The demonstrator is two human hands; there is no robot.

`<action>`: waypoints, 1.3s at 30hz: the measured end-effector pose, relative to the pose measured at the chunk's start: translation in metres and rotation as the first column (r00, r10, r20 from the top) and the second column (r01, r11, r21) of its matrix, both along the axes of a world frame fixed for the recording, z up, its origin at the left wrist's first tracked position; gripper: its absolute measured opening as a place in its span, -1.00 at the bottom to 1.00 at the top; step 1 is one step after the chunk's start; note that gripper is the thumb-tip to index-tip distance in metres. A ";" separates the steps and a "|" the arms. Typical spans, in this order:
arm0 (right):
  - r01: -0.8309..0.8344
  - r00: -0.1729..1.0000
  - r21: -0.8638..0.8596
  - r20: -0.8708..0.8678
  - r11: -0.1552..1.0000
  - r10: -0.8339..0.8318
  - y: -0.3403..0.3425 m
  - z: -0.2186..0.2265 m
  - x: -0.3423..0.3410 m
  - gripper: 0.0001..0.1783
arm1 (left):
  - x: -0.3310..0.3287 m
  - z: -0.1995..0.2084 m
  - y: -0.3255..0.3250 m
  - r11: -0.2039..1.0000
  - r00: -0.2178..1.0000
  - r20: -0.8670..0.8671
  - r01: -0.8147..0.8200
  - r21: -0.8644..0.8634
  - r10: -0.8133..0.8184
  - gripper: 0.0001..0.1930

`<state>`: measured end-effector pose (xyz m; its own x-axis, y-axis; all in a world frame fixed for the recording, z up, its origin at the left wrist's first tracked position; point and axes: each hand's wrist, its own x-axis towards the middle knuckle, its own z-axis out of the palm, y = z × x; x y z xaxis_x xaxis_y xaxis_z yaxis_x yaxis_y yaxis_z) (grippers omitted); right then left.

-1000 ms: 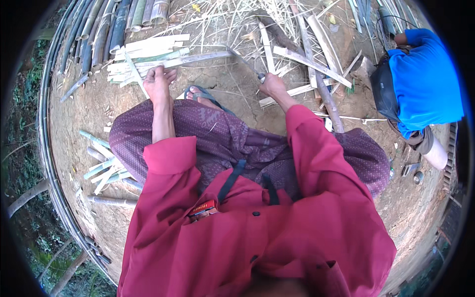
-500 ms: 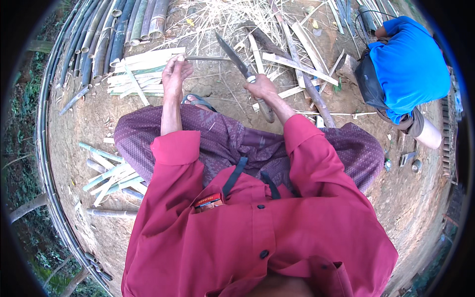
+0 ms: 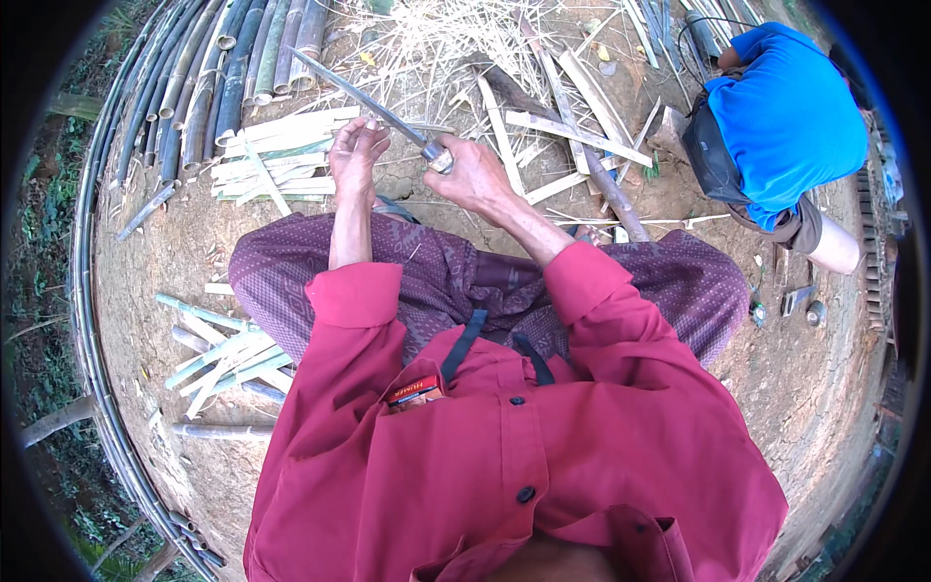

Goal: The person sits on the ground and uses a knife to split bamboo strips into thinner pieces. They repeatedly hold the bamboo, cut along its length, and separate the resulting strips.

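My right hand [image 3: 475, 177] is wrapped round the handle of a long knife [image 3: 364, 100]. Its dark blade slants up and to the left, the tip reaching toward the bamboo poles. Left of it, my left hand [image 3: 355, 163] pinches the end of a thin bamboo strip [image 3: 438, 128]. This strip runs rightward behind the blade, which crosses it close to my left fingers; whether the two touch, I cannot tell. Split bamboo slats [image 3: 267, 173] lie stacked on the ground beside my left hand.
Bamboo poles [image 3: 254, 58] lie side by side at the far left. Pale shavings [image 3: 436, 39] cover the ground ahead, with a branch [image 3: 621, 199] among loose slats. More slats [image 3: 228, 359] lie by my left knee. A person in blue [image 3: 790, 126] crouches at the right.
My right hand has moved left with the knife, and the blade has swung further left, across the strip near my left hand. My left hand has shifted slightly right and down.
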<state>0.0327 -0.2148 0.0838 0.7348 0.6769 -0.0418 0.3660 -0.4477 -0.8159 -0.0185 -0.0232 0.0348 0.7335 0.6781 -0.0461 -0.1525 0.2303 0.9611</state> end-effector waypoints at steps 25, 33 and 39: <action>0.037 0.999 0.021 -0.038 0.999 -0.037 0.001 -0.015 0.007 -0.56 | 0.009 0.008 -0.031 0.967 0.980 0.026 -0.199 0.157 0.198 -0.59; 0.007 1.000 0.084 0.024 0.996 -0.010 0.002 -0.053 0.024 -0.56 | 0.017 0.012 -0.038 0.970 0.975 0.022 -0.221 0.098 0.220 -0.59; 0.127 0.989 -0.051 0.089 0.991 -0.122 -0.031 -0.146 0.052 -0.54 | 0.025 0.001 -0.039 0.973 0.984 -0.080 -0.141 0.180 0.158 -0.61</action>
